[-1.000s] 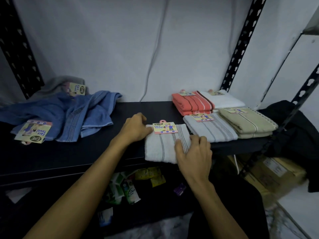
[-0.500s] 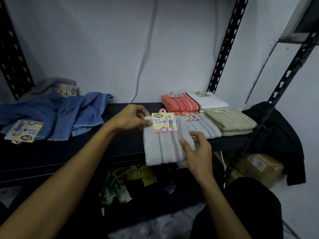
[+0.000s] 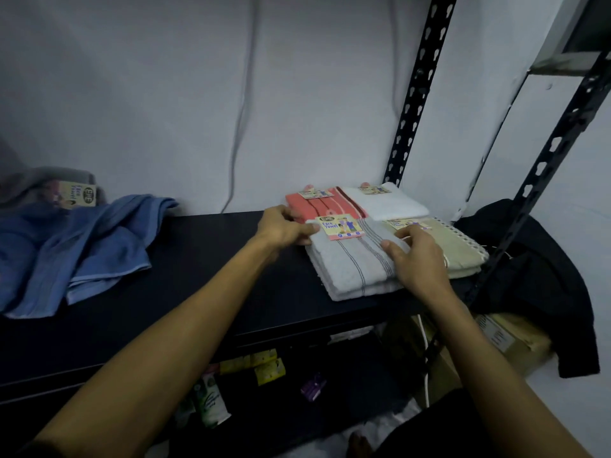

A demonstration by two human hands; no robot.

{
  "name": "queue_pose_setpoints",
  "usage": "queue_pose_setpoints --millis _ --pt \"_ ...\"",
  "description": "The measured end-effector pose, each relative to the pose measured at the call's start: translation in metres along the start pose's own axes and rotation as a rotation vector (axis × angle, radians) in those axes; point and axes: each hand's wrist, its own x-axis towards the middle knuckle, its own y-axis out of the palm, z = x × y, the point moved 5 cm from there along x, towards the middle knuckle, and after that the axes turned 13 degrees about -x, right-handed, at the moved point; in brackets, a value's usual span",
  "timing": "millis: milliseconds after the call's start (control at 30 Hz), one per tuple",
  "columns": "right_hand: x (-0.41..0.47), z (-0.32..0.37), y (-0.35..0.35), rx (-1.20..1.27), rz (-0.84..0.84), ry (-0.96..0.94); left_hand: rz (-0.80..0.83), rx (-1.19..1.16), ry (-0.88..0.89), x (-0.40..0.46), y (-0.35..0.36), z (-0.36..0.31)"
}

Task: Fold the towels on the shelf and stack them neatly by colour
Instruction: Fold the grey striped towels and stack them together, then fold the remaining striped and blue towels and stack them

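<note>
A folded pale grey striped towel (image 3: 347, 269) with a paper tag lies on top of another folded grey towel on the black shelf (image 3: 215, 292). My left hand (image 3: 284, 228) holds its far left corner by the tag. My right hand (image 3: 416, 259) grips its right edge. Behind it sit a folded coral towel (image 3: 325, 203) and a folded white towel (image 3: 386, 201). A folded beige towel (image 3: 463, 252) lies to the right. Unfolded blue towels (image 3: 82, 246) are heaped at the left, with a grey towel (image 3: 43, 181) behind them.
Black perforated shelf uprights (image 3: 420, 90) stand at the right. A dark garment (image 3: 542, 279) hangs over the right end. Cardboard boxes (image 3: 509, 338) sit below it. Small packets and a tube (image 3: 211, 401) lie on the lower shelf. A cable (image 3: 241, 104) runs down the wall.
Both hands lifted the grey striped towel from the shelf's front edge and carried it right and back. It now lies on top of the other folded grey towel.
</note>
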Motion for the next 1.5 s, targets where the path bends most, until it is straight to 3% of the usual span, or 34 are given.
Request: queue_pose_setpoints --millis 167,233,333,433,500,567,767,900,1000,1200,1300,1400,1500 --pt "0.006 -0.002 0.018 -0.288 0.094 -0.14 -0.014 0.198 0.042 0.009 0.005 0.023" --pt "0.006 0.007 0.015 -0.408 0.005 -0.214 0.013 0.23 0.066 0.009 0.005 0.027" --pt "0.007 0.03 0.015 -0.346 -0.086 -0.348 -0.003 0.299 0.122 0.01 0.001 0.032" --pt "0.009 0.044 0.039 -0.3 0.109 -0.42 -0.024 0.395 0.194 0.007 0.001 0.036" --pt "0.005 0.043 0.058 -0.345 0.283 -0.371 -0.003 0.469 0.256 0.006 0.004 0.036" --pt "-0.001 0.039 0.069 -0.422 0.345 -0.322 0.052 0.546 0.278 0.004 0.003 0.034" --pt "0.004 0.047 0.064 -0.505 0.305 -0.305 0.088 0.947 0.35 -0.007 -0.027 0.024" --pt "0.002 0.081 0.061 -0.617 0.109 -0.332 0.039 1.081 0.342 -0.016 -0.067 0.01" --pt "-0.008 0.124 0.077 -0.484 0.064 -0.445 -0.009 1.094 0.351 -0.024 -0.101 -0.003" --pt "-0.03 0.212 0.14 0.102 0.495 -0.554 -0.179 1.16 0.46 -0.046 -0.18 -0.028" --pt "-0.05 0.257 0.172 0.23 0.569 -0.546 -0.341 1.281 0.456 -0.058 -0.229 -0.032" --pt "-0.071 0.3 0.196 0.282 0.558 -0.602 -0.506 1.301 0.261 -0.072 -0.293 -0.017" --pt "-0.087 0.327 0.218 0.283 0.573 -0.65 -0.489 1.192 0.109 -0.093 -0.329 0.002"
